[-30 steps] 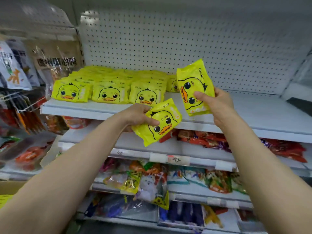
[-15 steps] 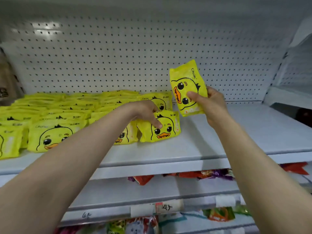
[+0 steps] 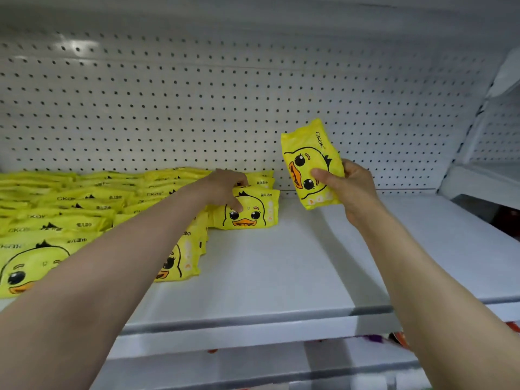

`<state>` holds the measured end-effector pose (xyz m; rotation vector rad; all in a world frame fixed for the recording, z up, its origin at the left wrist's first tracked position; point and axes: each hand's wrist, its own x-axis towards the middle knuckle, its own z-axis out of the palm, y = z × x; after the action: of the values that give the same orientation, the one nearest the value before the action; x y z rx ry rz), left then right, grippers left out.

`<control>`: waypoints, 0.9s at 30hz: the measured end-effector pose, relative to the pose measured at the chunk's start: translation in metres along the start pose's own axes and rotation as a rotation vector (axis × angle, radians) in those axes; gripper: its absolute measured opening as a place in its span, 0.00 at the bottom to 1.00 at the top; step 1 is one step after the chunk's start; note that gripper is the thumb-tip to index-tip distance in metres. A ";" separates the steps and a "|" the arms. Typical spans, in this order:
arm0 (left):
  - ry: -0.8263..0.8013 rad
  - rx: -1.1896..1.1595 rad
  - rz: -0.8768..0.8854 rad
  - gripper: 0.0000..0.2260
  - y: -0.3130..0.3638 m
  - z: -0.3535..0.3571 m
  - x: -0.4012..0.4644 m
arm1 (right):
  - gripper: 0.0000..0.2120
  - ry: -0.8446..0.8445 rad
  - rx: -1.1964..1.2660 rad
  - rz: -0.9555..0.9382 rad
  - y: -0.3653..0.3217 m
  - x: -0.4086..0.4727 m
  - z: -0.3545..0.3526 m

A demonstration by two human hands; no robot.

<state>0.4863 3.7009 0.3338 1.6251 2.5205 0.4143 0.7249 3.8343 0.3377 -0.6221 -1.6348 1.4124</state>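
Carefully now: your left hand [image 3: 225, 187] has its fingers curled over the top of the end pack [image 3: 250, 213] and its thumb on the duck's forehead. That pack stands on its long edge on the shelf [image 3: 281, 274], at the right end of the rows of packs [image 3: 70, 218]. It is soft and narrow-based, so I judge it could flop forward when you let go, unless it leans on the pack behind.

Your right hand [image 3: 353, 190] is clamped on the raised pack [image 3: 309, 161], thumb across the duck's face, fingers behind. You are holding it upright in the air, just right of the end pack and in front of the pegboard [image 3: 225, 108]. The grip sits low on slick wrapping, so the pack might slip or sag. Bringing it down close could also nudge the end pack over.

The word "Ckak" runs up the raised pack's edge and also shows on several packs in the rows. The end pack carries Chinese characters at its top right, apparently 婴儿湿巾 (baby wipes). Every pack is yellow with a cartoon duck face.
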 end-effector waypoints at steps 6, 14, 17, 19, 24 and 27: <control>0.107 -0.003 -0.010 0.32 -0.007 0.006 0.006 | 0.12 -0.054 -0.051 0.009 0.006 0.011 -0.005; 0.234 0.058 -0.012 0.33 -0.008 0.013 0.006 | 0.13 -0.048 -0.087 0.023 0.014 0.021 -0.016; 0.245 0.058 -0.062 0.32 -0.008 0.009 0.001 | 0.15 -0.036 -0.214 -0.029 0.014 0.029 -0.010; 0.232 0.041 -0.098 0.30 -0.011 0.003 -0.008 | 0.15 -0.061 -0.362 -0.109 0.010 0.035 0.000; 0.131 0.085 -0.215 0.29 -0.032 0.001 -0.045 | 0.17 -0.257 -0.745 -0.292 0.000 0.039 0.032; 0.137 0.110 -0.234 0.30 -0.045 0.009 -0.064 | 0.18 -0.465 -0.877 -0.314 0.002 0.037 0.053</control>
<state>0.4756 3.6270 0.3089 1.3538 2.8406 0.3788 0.6606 3.8372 0.3473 -0.4817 -2.6133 0.5772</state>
